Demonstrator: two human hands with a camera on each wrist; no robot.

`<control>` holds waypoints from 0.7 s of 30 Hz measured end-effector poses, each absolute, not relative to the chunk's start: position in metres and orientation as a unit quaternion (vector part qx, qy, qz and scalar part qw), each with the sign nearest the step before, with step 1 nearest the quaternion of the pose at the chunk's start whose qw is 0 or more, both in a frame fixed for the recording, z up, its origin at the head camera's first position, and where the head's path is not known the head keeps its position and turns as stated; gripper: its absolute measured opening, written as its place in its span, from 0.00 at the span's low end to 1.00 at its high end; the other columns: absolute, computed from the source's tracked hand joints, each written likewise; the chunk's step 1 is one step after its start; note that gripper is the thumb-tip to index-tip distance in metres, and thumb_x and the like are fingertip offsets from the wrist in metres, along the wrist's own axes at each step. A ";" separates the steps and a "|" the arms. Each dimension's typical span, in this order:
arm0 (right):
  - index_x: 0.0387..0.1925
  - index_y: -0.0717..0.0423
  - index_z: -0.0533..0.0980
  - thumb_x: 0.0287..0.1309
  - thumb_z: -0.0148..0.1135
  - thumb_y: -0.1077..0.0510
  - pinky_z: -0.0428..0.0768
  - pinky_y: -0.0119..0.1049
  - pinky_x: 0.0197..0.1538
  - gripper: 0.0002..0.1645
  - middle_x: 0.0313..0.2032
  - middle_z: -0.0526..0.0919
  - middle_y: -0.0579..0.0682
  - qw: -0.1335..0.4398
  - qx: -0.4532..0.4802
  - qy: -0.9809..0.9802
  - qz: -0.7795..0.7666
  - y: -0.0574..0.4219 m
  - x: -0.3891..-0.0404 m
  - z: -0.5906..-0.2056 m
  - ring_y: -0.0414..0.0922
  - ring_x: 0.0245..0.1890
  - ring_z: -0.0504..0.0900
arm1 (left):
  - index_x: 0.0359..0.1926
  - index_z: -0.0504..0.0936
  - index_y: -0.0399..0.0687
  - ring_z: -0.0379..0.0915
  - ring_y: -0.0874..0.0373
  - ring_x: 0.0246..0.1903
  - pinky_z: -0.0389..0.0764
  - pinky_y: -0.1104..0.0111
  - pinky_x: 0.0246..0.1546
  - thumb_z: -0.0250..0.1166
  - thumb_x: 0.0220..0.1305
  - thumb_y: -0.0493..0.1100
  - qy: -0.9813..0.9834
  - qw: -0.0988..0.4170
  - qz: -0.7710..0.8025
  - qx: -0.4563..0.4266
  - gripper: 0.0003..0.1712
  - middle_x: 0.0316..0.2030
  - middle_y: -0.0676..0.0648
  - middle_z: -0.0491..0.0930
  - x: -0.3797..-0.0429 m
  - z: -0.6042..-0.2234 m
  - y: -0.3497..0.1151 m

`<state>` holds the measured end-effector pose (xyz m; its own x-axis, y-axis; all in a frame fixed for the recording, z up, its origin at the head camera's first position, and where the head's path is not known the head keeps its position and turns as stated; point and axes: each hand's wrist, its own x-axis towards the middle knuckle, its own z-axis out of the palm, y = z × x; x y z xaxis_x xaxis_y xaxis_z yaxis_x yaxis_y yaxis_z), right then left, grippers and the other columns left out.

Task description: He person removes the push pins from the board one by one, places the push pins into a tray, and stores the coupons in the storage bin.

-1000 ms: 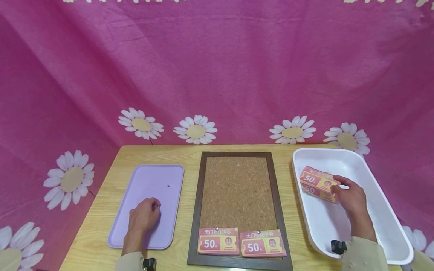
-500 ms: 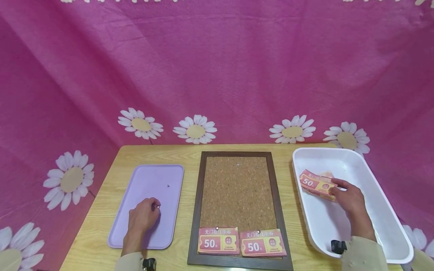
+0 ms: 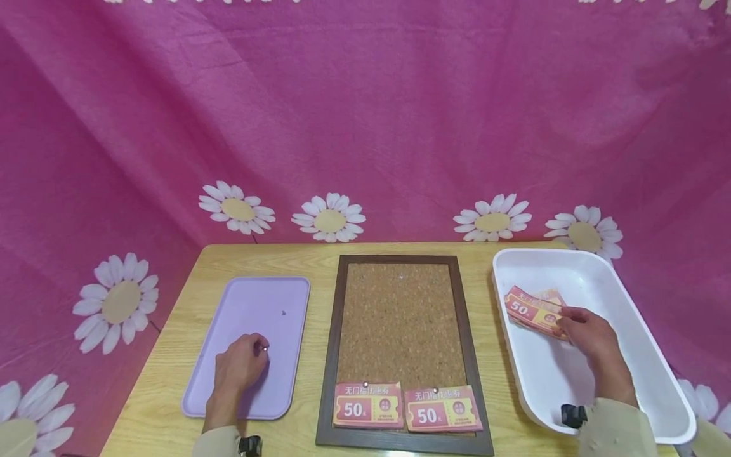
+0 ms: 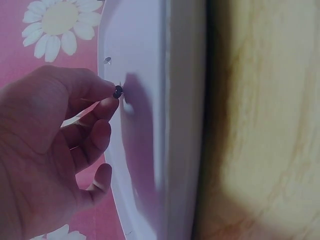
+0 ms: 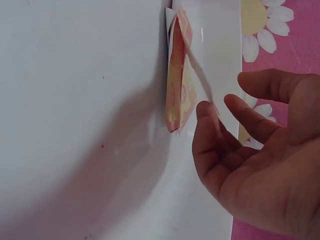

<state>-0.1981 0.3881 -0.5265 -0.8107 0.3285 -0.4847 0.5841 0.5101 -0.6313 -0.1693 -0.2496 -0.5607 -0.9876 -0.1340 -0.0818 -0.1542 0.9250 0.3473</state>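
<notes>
My left hand (image 3: 238,367) pinches a thumbtack (image 4: 118,92) between its fingertips, low over the lilac tray (image 3: 251,292). A second thumbtack (image 4: 107,60) lies on that tray, farther from me. Over the white tub (image 3: 577,270), my right hand (image 3: 591,336) pinches the right end of a pink and yellow "50" coupon (image 3: 531,310). In the right wrist view, this coupon (image 5: 200,77) shows nearly edge-on, its far part against more coupons (image 5: 176,95). The fingers partly hide the gripped end.
Between tray and tub lies a framed cork board (image 3: 400,324). Two coupons, a left one (image 3: 367,406) and a right one (image 3: 442,410), are fixed along its bottom edge with tacks. A pink flowered cloth (image 3: 365,127) hangs behind the wooden table (image 3: 274,257).
The coupon in my right hand has come down closer to the others in the tub, hiding the one under it more. My left hand has hardly moved.
</notes>
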 end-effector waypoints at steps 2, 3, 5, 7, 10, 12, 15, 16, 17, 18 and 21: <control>0.70 0.62 0.56 0.65 0.46 0.44 0.68 0.55 0.54 0.39 0.68 0.57 0.70 0.164 0.267 0.854 -0.414 0.389 -0.197 -0.526 0.63 0.59 0.62 | 0.36 0.83 0.50 0.78 0.51 0.35 0.71 0.49 0.37 0.60 0.55 0.42 0.980 0.027 0.182 -0.071 0.08 0.32 0.49 0.81 -0.168 -0.560 -0.249; 0.70 0.62 0.57 0.65 0.46 0.44 0.69 0.55 0.53 0.39 0.67 0.58 0.70 0.165 0.265 0.858 -0.409 0.390 -0.197 -0.526 0.63 0.58 0.63 | 0.36 0.82 0.51 0.78 0.50 0.36 0.71 0.48 0.37 0.60 0.55 0.42 0.980 0.026 0.183 -0.071 0.08 0.32 0.49 0.81 -0.168 -0.560 -0.249; 0.70 0.63 0.56 0.66 0.45 0.43 0.69 0.55 0.52 0.39 0.67 0.58 0.71 0.169 0.262 0.863 -0.397 0.392 -0.197 -0.526 0.64 0.58 0.64 | 0.36 0.82 0.50 0.78 0.50 0.36 0.71 0.48 0.38 0.59 0.54 0.42 0.980 0.025 0.187 -0.071 0.08 0.33 0.48 0.82 -0.167 -0.560 -0.249; 0.70 0.63 0.55 0.66 0.45 0.42 0.70 0.57 0.53 0.40 0.67 0.58 0.71 0.174 0.265 0.864 -0.392 0.392 -0.197 -0.525 0.65 0.58 0.64 | 0.36 0.82 0.50 0.78 0.50 0.37 0.71 0.48 0.39 0.59 0.54 0.42 0.979 0.027 0.188 -0.072 0.09 0.34 0.48 0.82 -0.168 -0.559 -0.249; 0.71 0.63 0.53 0.65 0.44 0.40 0.69 0.60 0.54 0.42 0.68 0.56 0.72 0.183 0.272 0.860 -0.391 0.393 -0.198 -0.524 0.66 0.59 0.63 | 0.37 0.83 0.50 0.78 0.50 0.37 0.71 0.47 0.40 0.59 0.54 0.42 0.979 0.028 0.188 -0.074 0.10 0.34 0.48 0.82 -0.168 -0.558 -0.249; 0.72 0.63 0.52 0.65 0.45 0.40 0.69 0.60 0.54 0.43 0.68 0.55 0.72 0.185 0.277 0.853 -0.401 0.394 -0.198 -0.523 0.66 0.59 0.62 | 0.37 0.83 0.50 0.78 0.50 0.37 0.71 0.47 0.40 0.59 0.54 0.42 0.979 0.028 0.188 -0.073 0.10 0.34 0.49 0.82 -0.168 -0.558 -0.249; 0.72 0.62 0.52 0.65 0.46 0.40 0.70 0.58 0.52 0.44 0.68 0.57 0.71 0.179 0.276 0.852 -0.408 0.393 -0.198 -0.522 0.64 0.58 0.63 | 0.36 0.82 0.50 0.78 0.51 0.37 0.71 0.47 0.40 0.59 0.54 0.42 0.979 0.029 0.189 -0.072 0.09 0.34 0.49 0.82 -0.168 -0.556 -0.249; 0.72 0.62 0.53 0.65 0.46 0.40 0.71 0.56 0.51 0.44 0.68 0.57 0.71 0.176 0.274 0.853 -0.409 0.393 -0.198 -0.522 0.64 0.58 0.64 | 0.36 0.82 0.51 0.78 0.51 0.37 0.71 0.48 0.40 0.59 0.54 0.42 0.979 0.028 0.190 -0.072 0.09 0.34 0.49 0.82 -0.167 -0.556 -0.249; 0.72 0.62 0.53 0.64 0.47 0.40 0.71 0.55 0.51 0.43 0.67 0.58 0.71 0.173 0.270 0.855 -0.408 0.393 -0.198 -0.521 0.63 0.58 0.64 | 0.36 0.82 0.50 0.78 0.50 0.37 0.71 0.48 0.40 0.59 0.54 0.41 0.979 0.028 0.191 -0.072 0.09 0.34 0.49 0.82 -0.167 -0.555 -0.249; 0.72 0.62 0.54 0.64 0.47 0.41 0.71 0.54 0.50 0.43 0.67 0.58 0.71 0.171 0.266 0.858 -0.405 0.392 -0.198 -0.520 0.63 0.58 0.65 | 0.36 0.82 0.50 0.78 0.50 0.37 0.71 0.48 0.40 0.59 0.54 0.41 0.978 0.027 0.192 -0.073 0.09 0.34 0.49 0.82 -0.167 -0.554 -0.249; 0.71 0.62 0.54 0.64 0.47 0.42 0.71 0.55 0.51 0.42 0.67 0.58 0.71 0.165 0.258 0.863 -0.402 0.389 -0.198 -0.517 0.64 0.58 0.65 | 0.37 0.82 0.49 0.79 0.49 0.38 0.71 0.48 0.41 0.59 0.54 0.41 0.978 0.022 0.196 -0.072 0.10 0.35 0.48 0.83 -0.167 -0.552 -0.247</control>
